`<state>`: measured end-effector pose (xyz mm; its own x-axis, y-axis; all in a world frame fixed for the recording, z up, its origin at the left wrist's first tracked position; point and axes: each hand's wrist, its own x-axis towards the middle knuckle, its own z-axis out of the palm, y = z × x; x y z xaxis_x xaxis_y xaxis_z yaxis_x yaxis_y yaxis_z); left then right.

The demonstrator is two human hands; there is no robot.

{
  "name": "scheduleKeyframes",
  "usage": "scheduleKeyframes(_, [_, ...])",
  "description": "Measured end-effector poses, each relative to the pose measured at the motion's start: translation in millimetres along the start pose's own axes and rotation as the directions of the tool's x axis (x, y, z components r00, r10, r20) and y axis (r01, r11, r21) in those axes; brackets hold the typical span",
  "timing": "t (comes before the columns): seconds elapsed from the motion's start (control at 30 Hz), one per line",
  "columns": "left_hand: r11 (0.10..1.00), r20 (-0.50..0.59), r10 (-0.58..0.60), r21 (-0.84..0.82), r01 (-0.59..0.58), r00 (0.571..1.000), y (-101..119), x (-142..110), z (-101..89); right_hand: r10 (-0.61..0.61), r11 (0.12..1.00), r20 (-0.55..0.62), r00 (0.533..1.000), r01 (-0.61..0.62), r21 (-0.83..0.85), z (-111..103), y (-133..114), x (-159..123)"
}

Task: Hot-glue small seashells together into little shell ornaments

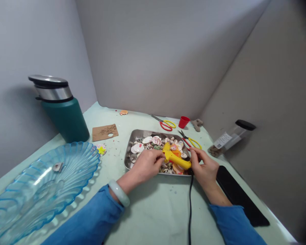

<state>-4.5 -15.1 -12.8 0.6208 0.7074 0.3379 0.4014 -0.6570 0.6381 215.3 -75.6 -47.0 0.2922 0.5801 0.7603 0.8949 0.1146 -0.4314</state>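
A yellow hot glue gun lies over a metal tray filled with seashells, its black cord running down toward me. My left hand, with a pale bangle at the wrist, is closed, its fingertips pinched against the glue gun's body. Beside the end of the gun's handle, my right hand is closed too, thumb and forefinger together. Anything between those fingers is hidden or too small to name. Red-and-yellow pliers lie just past the right fingertips, at the tray's far right corner.
A blue scalloped dish and a green bottle stand on the left, near a brown board. Scissors and a red cup are behind the tray. On the right are a clear jar and a black slab.
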Motion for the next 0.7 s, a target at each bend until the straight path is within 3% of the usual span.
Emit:
scheduleKeyframes(0.23, [0.999,-0.018,0.026,0.045,-0.026,0.999,1.8,-1.3,1.9,-0.175,0.980,0.112,0.978,0.162,0.118,-9.3,-12.0,6.6])
scheduleKeyframes(0.3, [0.999,-0.026,0.013,0.031,-0.012,1.000,2.0,-0.6,1.8,-0.238,0.968,0.231,0.943,0.211,0.135,-12.4,-19.3,12.3])
scheduleKeyframes(0.37, [1.000,-0.040,-0.029,-0.006,0.029,0.999,0.9,1.2,0.6,-0.272,0.962,0.405,0.873,0.253,0.100,-15.0,-28.1,18.2])
scheduleKeyframes(0.43, [0.992,-0.045,-0.109,-0.075,0.106,0.993,-1.5,3.8,-2.0,-0.233,0.960,0.571,0.787,0.279,0.008,-16.7,-37.4,23.4])
scheduleKeyframes(0.5, [0.973,-0.046,-0.195,-0.137,0.187,0.980,-4.9,6.9,-6.8,-0.155,0.950,0.666,0.730,0.295,-0.102,-17.5,-45.9,27.7])
scheduleKeyframes(0.7, [0.960,-0.133,-0.272,0.024,0.277,0.953,-9.9,24.5,-34.4,0.028,0.891,0.755,0.655,0.326,-0.316,-17.2,-58.3,37.7])
